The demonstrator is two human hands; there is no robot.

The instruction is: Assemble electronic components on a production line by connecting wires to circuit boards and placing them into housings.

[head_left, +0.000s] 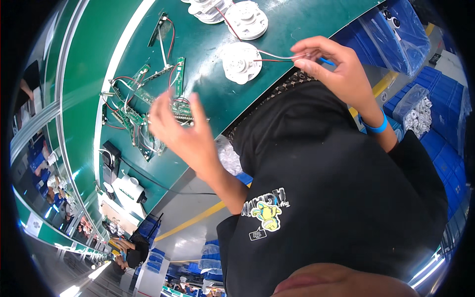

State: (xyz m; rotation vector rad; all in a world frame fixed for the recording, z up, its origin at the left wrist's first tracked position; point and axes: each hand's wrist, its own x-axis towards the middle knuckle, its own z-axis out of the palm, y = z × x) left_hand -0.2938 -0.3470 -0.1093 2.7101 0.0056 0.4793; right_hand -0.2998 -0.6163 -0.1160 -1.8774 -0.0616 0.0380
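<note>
Nearest my camera is the wearer's black shirt (341, 183). Past it, the right hand (338, 67), with a blue band (378, 124) at its wrist, has its fingers closed in a pinch on two thin wires (275, 60), one pale, one dark red. A blue stick (326, 61) sits in the same hand, too covered for me to say what it is.

The wires run to a round white disc (241, 63), which lies on the green table (217, 96) close to its near edge. Well to the left, the left hand (182, 134) hangs over a tangle of green boards (136, 116), fingers spread, thumb apart; they overlap the boards, and I cannot tell whether they touch or grip one.

I judge the work on this disc to be partway: its wires are out and held, but I see no board joined to it, and the boards lie loose in their heap. More discs (249, 21) sit beyond, some overlapping; whether those are finished I cannot tell.

Farther off are blue bins (435, 94) to the right and, lower left, a co-worker (132, 253) along the line.
</note>
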